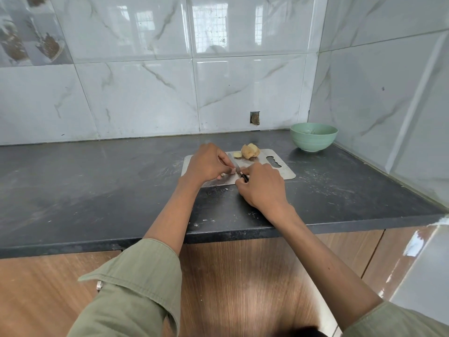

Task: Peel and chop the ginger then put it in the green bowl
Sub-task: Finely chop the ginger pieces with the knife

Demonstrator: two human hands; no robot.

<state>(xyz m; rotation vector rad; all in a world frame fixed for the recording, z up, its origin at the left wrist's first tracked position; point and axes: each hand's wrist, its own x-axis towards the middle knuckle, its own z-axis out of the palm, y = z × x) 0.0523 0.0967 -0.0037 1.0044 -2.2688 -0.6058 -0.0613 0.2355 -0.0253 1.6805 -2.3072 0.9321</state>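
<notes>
Ginger piece [232, 171] under left hand [206, 164], knife [235, 166] alongside

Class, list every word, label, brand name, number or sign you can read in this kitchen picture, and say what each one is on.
None: no readable text anywhere.
The green bowl, metal cutting board, knife, ginger, counter and wall tiles bear no lettering; the tiles show only marble veining and, upper left, a brown picture motif.

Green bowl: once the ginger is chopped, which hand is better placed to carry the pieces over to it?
Probably the right hand: the green bowl sits to its right, beyond the cutting board. But it holds the knife.
</notes>
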